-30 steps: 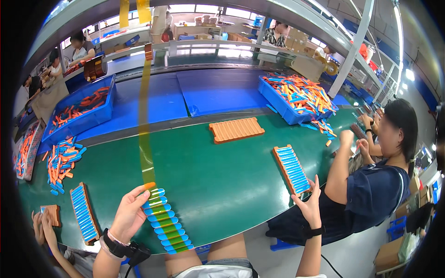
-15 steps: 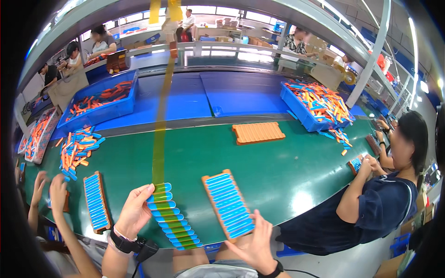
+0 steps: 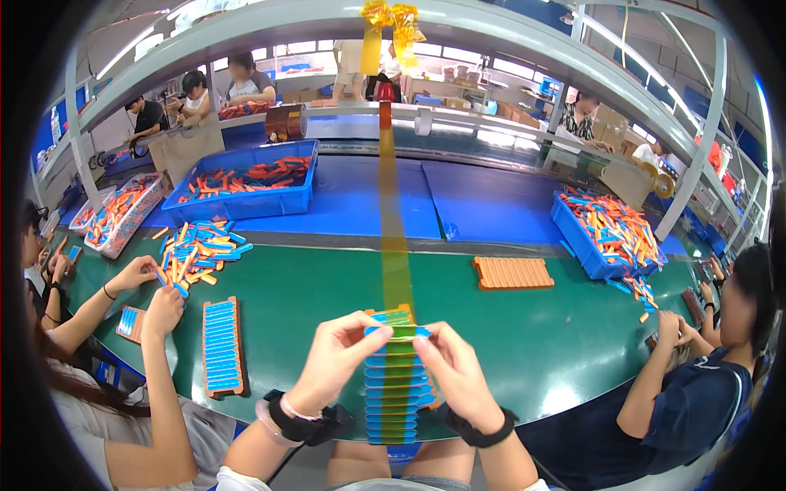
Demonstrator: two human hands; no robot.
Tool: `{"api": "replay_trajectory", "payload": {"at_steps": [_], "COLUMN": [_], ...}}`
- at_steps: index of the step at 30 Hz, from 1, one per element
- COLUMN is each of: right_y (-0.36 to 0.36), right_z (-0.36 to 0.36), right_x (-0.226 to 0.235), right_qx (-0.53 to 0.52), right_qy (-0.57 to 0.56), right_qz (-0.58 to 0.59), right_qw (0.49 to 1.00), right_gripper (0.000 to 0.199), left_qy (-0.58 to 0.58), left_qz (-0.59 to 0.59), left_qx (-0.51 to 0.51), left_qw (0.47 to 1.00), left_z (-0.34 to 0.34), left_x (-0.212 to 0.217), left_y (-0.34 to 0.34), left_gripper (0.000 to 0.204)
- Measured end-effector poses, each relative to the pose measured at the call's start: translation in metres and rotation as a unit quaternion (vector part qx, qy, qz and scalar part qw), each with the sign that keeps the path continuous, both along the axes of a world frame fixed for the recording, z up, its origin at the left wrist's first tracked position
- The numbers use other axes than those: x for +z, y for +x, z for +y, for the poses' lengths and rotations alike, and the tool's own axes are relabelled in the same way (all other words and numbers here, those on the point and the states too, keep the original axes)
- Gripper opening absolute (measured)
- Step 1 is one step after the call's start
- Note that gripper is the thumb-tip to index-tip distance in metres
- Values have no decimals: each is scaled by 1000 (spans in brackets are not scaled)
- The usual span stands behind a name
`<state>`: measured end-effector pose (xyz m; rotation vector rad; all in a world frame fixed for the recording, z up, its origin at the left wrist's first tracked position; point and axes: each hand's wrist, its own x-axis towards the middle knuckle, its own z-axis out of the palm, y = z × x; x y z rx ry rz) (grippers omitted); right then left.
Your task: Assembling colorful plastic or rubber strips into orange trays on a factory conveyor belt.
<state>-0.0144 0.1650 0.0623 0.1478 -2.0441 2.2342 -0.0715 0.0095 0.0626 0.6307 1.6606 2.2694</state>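
Note:
A ladder-like strip of flat blue pieces (image 3: 391, 403) hangs between my hands, joined down the middle by translucent yellow tape (image 3: 395, 262). My left hand (image 3: 334, 360) pinches the top piece at its left end. At the right end, my right hand (image 3: 458, 372) has its thumb and fingers closed on that same piece. Beyond the strip, the tape stretches up and away to the rail. Behind the strip lies an orange grooved tray (image 3: 434, 399), mostly hidden; some of its edge shows.
Another orange tray filled with blue pieces (image 3: 221, 348) lies to the left, near a loose pile (image 3: 201, 254). A bare orange tray (image 3: 513, 273) sits at right. Blue bins (image 3: 270, 203) (image 3: 585, 237) stand farther back. Co-workers sit on both sides; a metal rail (image 3: 491, 123) crosses ahead.
My right hand has left the filled tray and now grips the strip's top piece. The strip has swung upright in front of that tray. The view has turned left.

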Motion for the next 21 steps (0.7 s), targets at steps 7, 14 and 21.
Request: {"api": "replay_trajectory", "payload": {"at_steps": [7,14,21], "right_y": [-14,49,116], "right_z": [13,20,27], "right_x": [14,-29,-98], "right_qx": [27,34,27], "right_qy": [12,35,-17], "right_qz": [-5,-84,-178], "right_qw": [1000,995,984], "right_gripper": [16,12,9], "left_qy": [35,-79,-162], "left_qz": [-1,13,-34], "left_qx": [11,14,0], "left_qw": [999,997,986], "left_z": [21,9,9], "left_x": [-1,-52,-92], "left_y": [11,73,135], "left_gripper": [5,4,9]}}
